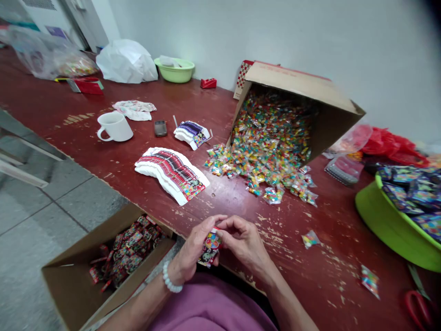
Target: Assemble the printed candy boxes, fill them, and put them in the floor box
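Observation:
A small printed candy packet [209, 248], red and black with bright round patterns, is held between both hands at the table's front edge. My left hand [193, 248] wraps around its left side, a pale bead bracelet on the wrist. The fingers of my right hand [243, 236] pinch the packet's top right corner. Beyond the hands lies a fanned stack of flat red and black packets [172, 172]. Small clear bags of colourful candy [272, 161] spill out of a tipped cardboard box [330, 115]. Whether anything is inside the held packet is hidden.
At lower left an open carton [65, 280] contains many red and black packets. A green basin [382, 220] of dark packets stands right, near red-handled scissors [418, 308]. Two loose candy bags [310, 239] lie at right. A white mug [115, 127] and purple packet stack [193, 133] sit farther back.

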Demonstrator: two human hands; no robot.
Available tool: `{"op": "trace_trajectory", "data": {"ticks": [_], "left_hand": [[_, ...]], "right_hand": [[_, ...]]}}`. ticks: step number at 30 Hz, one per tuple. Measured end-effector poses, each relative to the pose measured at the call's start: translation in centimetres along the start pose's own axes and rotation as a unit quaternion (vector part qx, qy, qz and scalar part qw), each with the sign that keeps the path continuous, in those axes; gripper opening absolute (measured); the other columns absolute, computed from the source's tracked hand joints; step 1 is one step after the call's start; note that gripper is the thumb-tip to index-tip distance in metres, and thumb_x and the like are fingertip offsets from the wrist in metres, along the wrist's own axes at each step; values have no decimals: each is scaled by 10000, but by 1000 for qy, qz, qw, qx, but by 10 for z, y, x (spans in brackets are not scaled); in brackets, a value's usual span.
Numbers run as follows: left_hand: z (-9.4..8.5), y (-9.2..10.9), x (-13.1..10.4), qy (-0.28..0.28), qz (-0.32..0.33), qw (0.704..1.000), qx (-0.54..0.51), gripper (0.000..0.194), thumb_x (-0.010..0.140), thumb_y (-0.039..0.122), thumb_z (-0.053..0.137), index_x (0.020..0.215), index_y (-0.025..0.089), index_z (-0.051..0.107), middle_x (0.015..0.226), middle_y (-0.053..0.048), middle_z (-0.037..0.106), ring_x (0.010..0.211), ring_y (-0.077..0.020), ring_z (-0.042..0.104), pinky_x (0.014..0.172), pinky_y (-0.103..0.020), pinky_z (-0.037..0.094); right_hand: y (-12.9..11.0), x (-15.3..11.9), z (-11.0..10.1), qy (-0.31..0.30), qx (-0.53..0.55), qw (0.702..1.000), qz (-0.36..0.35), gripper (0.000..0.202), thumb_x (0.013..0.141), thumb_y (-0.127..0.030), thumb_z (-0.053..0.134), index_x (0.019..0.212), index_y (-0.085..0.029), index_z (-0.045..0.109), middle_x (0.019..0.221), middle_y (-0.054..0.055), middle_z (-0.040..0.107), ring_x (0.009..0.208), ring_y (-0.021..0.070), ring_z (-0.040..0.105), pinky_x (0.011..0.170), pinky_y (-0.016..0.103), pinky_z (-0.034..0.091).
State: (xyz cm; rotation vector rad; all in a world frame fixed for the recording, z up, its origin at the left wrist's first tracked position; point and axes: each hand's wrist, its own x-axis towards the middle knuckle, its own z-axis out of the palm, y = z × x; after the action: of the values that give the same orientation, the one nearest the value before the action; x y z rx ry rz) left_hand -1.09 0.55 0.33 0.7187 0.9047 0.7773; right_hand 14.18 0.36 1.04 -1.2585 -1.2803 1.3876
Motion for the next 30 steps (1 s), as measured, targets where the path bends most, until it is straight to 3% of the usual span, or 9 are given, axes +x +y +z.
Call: {"op": "trace_trajectory", "data": {"ticks": [4, 6, 9, 12, 16, 18, 20, 26, 30], "left_hand": [[-1, 1, 0, -36, -59, 996, -56, 634, 928, 634, 362, 1302, 180, 599, 743, -75, 703, 422, -125, 587, 392, -207, 453], [-3, 1, 0, -30, -61, 996, -61, 603, 919, 614, 419, 1291, 181, 614, 723, -67, 702, 422, -129, 593, 388, -208, 454], [-5, 1, 0, -8, -69, 995, -71, 476, 899, 503, 538, 1213, 170, 667, 709, -46, 696, 427, -138, 593, 382, -222, 464], [-7, 1, 3, 20, -74, 987, -139, 335, 881, 380, 585, 1121, 178, 702, 774, -28, 712, 472, -128, 606, 464, -240, 515], [-6, -2, 8, 86, -30, 976, -198, 203, 846, 286, 655, 1002, 173, 718, 863, -17, 734, 763, -153, 692, 770, -249, 549], [-3, -3, 9, 102, -12, 974, -200, 214, 844, 292, 667, 1004, 158, 713, 962, -35, 740, 932, -184, 687, 872, -261, 524], [-1, -3, 8, 101, -8, 974, -203, 251, 862, 326, 654, 1026, 143, 704, 1039, -58, 733, 1021, -210, 668, 921, -286, 508], [-11, 3, 0, 62, -39, 967, -242, 268, 900, 361, 608, 1028, 139, 686, 994, -76, 739, 944, -227, 691, 857, -316, 542], [-32, 10, -15, 115, -31, 977, -177, 248, 852, 347, 669, 1026, 170, 664, 870, -39, 725, 714, -178, 684, 657, -267, 554]], "right_hand": [[-4, 1, 2, -34, 92, 994, 37, 155, 835, -283, 669, 743, -164, 632, 941, 50, 712, 468, 57, 476, 480, 222, 424], [-6, -1, 2, -22, 56, 998, 16, 155, 852, -281, 656, 745, -170, 636, 961, 55, 713, 494, 71, 501, 503, 235, 442], [-9, -7, 1, -27, -69, 995, -67, 146, 909, -280, 597, 820, -202, 685, 971, 53, 709, 737, 153, 631, 709, 298, 518], [-8, -15, 2, -59, -167, 974, -144, 178, 926, -303, 589, 1073, -253, 674, 1156, 67, 659, 1098, 225, 590, 960, 384, 461], [4, -23, 14, -25, -338, 918, -204, 783, 687, -372, 806, 1378, -238, 463, 1411, 138, 472, 1238, 343, 447, 1022, 510, 379], [11, -23, 21, -10, -398, 891, -218, 896, 647, -294, 788, 1436, -210, 371, 1414, 160, 457, 1227, 369, 429, 1013, 547, 353], [15, -19, 26, -3, -421, 876, -235, 875, 646, -205, 710, 1442, -199, 345, 1382, 162, 478, 1207, 367, 435, 1003, 552, 343], [13, -4, 37, -24, -360, 894, -266, 783, 591, -173, 664, 1340, -186, 436, 1255, 140, 530, 1097, 313, 506, 914, 452, 435], [7, 12, 44, -104, -303, 909, -268, 807, 630, -343, 797, 1341, -228, 433, 1234, 112, 560, 1088, 290, 535, 905, 415, 452]]}}
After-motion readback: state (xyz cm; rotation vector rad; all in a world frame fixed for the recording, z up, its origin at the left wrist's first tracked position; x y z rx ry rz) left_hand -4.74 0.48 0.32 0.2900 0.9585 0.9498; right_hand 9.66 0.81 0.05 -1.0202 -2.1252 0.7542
